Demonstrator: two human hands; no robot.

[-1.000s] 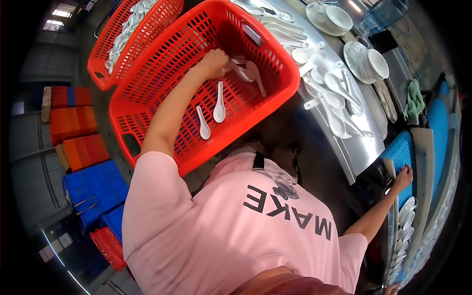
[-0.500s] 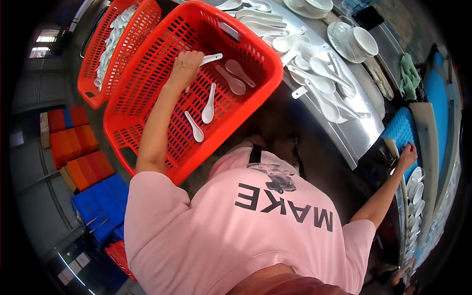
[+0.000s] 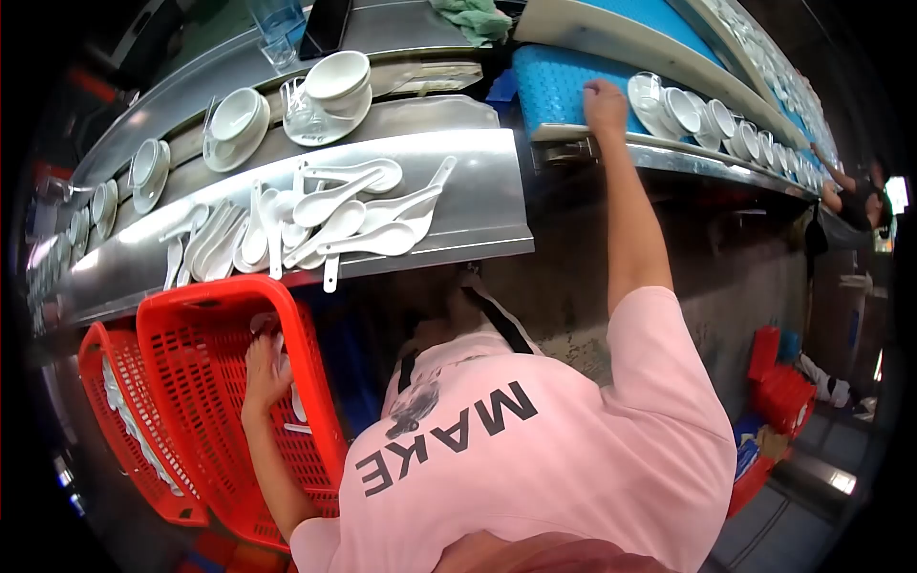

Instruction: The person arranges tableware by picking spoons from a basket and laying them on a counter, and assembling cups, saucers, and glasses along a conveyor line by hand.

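My left hand [image 3: 267,377] is inside the large red basket [image 3: 320,382], fingers curled against a white spoon [image 3: 284,365]. More white spoons lie beneath and beside it, partly hidden by the hand and the rim. My right hand [image 3: 605,103] is closed, with nothing visible in it, at the near edge of the blue belt [image 3: 556,84], left of the stacked dishes. Loose white spoons [image 3: 368,239] lie in a jumbled pile on the metal counter [image 3: 478,210], some handles jutting over its front edge.
A second red basket [image 3: 115,420] with white spoons stands at left. Bowls on plates [image 3: 330,105] line the strip behind the counter. Dish sets [image 3: 678,113] run along the belt's right. A green cloth [image 3: 475,19] and a dark phone [image 3: 326,27] are at the back; a person [image 3: 860,196] is far right.
The view has swung to the right, bringing the counter and dish line into fuller view. My left hand has moved towards the spoons inside the basket. My right hand is still at the blue belt.
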